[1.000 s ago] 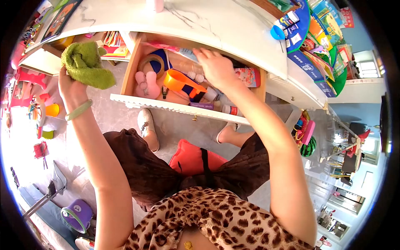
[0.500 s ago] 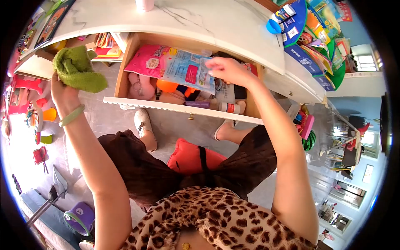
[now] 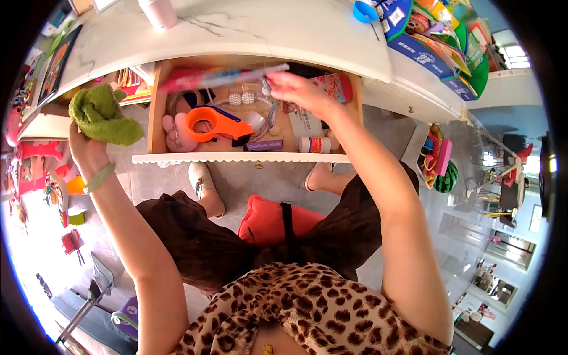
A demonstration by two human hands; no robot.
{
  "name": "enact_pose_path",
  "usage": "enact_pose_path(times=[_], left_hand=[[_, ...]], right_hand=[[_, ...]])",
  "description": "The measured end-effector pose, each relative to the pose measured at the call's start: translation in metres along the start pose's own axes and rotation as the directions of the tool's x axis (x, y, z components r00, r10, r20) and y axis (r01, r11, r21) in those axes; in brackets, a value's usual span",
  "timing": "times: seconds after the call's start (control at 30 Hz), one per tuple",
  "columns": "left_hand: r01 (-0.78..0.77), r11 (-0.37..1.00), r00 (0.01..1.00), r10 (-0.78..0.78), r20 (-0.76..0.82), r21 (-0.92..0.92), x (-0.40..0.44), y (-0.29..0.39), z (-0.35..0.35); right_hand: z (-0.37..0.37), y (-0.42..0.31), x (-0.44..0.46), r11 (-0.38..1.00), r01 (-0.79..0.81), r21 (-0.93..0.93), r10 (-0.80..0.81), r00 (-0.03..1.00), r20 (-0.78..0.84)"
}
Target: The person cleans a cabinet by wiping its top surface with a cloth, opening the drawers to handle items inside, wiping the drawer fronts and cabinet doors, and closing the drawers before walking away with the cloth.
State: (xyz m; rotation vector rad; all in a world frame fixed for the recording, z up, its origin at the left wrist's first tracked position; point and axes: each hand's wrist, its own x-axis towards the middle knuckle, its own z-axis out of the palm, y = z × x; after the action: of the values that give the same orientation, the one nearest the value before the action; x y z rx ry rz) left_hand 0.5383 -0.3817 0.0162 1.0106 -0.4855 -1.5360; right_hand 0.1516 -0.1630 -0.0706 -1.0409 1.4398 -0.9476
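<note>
My left hand (image 3: 89, 147) grips a bunched green cloth (image 3: 106, 118), held up to the left of the open drawer (image 3: 195, 158). Over the drawer, my right hand (image 3: 300, 93) pinches the right end of a pink and blue plastic packet (image 3: 222, 78), which is lifted edge-on and blurred. Beneath it lie an orange ring-shaped tool with a handle (image 3: 229, 126), a soft pink item (image 3: 177, 135), a purple box (image 3: 263, 145) and a white jar with an orange label (image 3: 313, 145). Hair ties with beaded balls (image 3: 241, 99) show farther back.
A marbled white countertop (image 3: 236, 35) runs above the drawer, with a pale cup (image 3: 158, 13) on it. Books in a blue holder (image 3: 420, 56) stand at the right. A red cushion (image 3: 269, 220) is between my legs. A watermelon-patterned ball (image 3: 447, 176) lies at the right.
My right hand has taken hold of the packet and tipped it up, uncovering the orange tool and hair ties. The green cloth stays in my left hand. The view has shifted slightly.
</note>
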Motion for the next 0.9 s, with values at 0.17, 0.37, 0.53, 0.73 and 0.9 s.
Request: enact_pose_path(times=[0.17,0.37,0.53,0.73,0.9], left_hand=[[0.01,0.998,1.0,-0.011,-0.028,-0.058,0.002,-0.005,0.01],[0.026,0.993,0.999,-0.028,-0.018,-0.113,0.009,-0.003,0.002],[0.014,0.995,0.999,-0.019,-0.042,-0.103,-0.007,-0.001,0.012],[-0.007,0.998,1.0,0.007,0.005,-0.068,-0.007,-0.004,0.012],[0.044,0.985,0.999,-0.042,0.015,-0.164,0.003,0.0,0.001]], right_hand=[[-0.015,-0.004,0.004,0.995,0.06,-0.085,-0.06,0.998,0.003],[-0.012,0.0,-0.006,0.977,-0.012,-0.214,0.011,1.0,-0.005],[0.019,-0.008,-0.019,0.771,0.134,-0.623,-0.081,0.99,0.114],[0.062,0.013,0.005,0.303,0.397,-0.866,-0.407,0.876,0.259],[0.046,0.005,0.002,0.51,0.216,-0.832,-0.088,0.976,0.2]])
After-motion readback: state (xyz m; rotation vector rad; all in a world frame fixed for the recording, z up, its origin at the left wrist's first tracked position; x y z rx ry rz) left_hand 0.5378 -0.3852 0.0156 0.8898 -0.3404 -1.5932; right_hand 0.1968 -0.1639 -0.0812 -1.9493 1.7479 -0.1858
